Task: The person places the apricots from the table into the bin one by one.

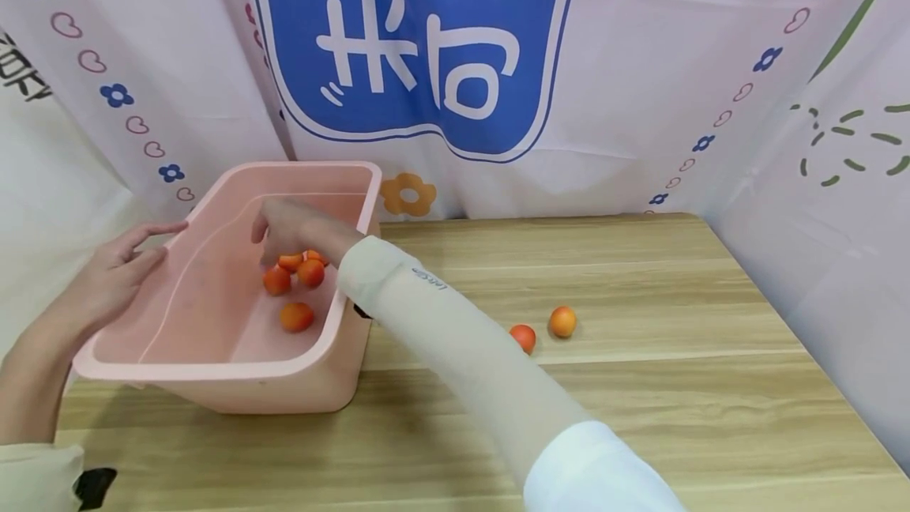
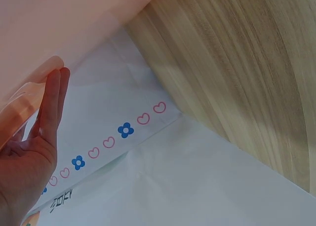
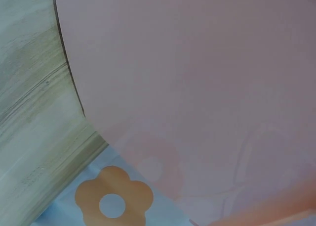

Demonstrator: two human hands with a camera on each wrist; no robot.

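Note:
A pink plastic bin stands at the left of the wooden table. My left hand holds its left rim, the thumb over the edge and the fingers along the outer wall; in the left wrist view that hand lies against the bin wall. Inside the bin, my right hand reaches down with bent fingers just above several small orange-red round fruits. Whether those fingers hold a fruit is hidden. The right wrist view shows mostly the bin's outer wall.
Two more orange-red fruits lie on the table to the right of the bin: a red one partly behind my right forearm and an orange one. A printed white cloth hangs behind the table and along its sides.

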